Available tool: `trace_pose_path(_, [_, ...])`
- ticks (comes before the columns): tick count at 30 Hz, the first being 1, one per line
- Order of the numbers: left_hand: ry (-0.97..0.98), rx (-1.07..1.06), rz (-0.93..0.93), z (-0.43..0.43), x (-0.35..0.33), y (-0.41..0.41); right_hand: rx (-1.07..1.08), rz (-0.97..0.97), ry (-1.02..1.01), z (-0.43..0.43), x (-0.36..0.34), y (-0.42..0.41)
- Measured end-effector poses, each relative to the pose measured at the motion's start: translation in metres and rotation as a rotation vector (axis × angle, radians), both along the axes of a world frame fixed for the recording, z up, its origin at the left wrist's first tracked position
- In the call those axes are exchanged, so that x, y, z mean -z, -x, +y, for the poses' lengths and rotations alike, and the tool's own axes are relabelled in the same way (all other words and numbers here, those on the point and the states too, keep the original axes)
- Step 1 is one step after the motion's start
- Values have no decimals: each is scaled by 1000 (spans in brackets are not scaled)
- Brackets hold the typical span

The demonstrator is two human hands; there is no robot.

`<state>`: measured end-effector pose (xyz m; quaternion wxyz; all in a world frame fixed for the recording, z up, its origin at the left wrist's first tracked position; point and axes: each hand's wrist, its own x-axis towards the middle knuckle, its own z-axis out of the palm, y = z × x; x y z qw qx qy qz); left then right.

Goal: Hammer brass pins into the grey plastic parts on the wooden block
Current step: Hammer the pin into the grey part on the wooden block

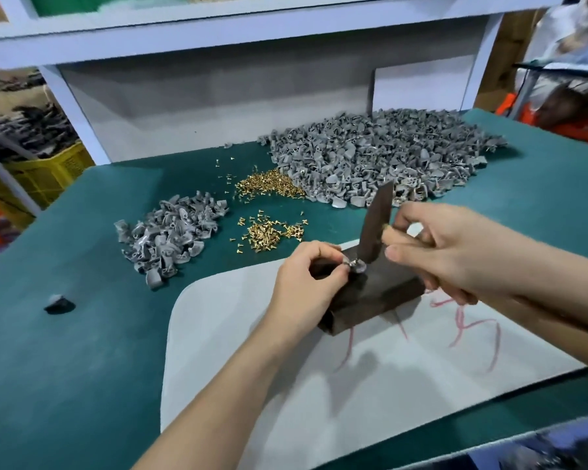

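**Two Grips Closed Over One Small Part**

Our left hand (306,283) has its grip pinched tight, thumb and fingertips on a small grey plastic part (357,266) that sits on top of the dark wooden block (377,293), near the block's far-left corner. Our right hand (435,252) curls its grip round a flat dark metal bar (377,218), which is tilted with its lower end right at the part. We cannot tell whether a brass pin is already seated there; the spot is too small.

As we judge it, the main risk is to our left fingertips, which lie just beside the striking end, so a glancing blow could catch them. A tilted bar might also bend the pin or skid off it. The part could twist out of the pinch, or the block could shift on the pale rounded mat (286,385).

The mat lies at the near edge of the green bench (82,334). A large heap of grey parts (387,157) spreads toward the far-right corner and a smaller heap (170,232) sits left of centre, with loose brass pins (269,232) between them. White shelving (218,39) stands along the far edge, and a yellow crate (41,174) sits beyond the left edge.
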<state>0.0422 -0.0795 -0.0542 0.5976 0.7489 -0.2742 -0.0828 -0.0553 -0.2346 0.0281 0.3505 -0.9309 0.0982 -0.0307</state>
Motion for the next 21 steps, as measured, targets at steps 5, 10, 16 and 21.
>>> trace_pose_path(5, [-2,-5,-10,-1,-3,2,-15,32,135,5,-3,-2])
trace_pose_path(10, [9,-8,7,-1,-3,3,15,25,58,8,-6,-3])
trace_pose_path(16, [13,2,19,0,-4,3,-27,100,-66,14,-12,-6])
trace_pose_path(21, [24,4,21,0,-4,3,29,118,-134,15,-1,-9])
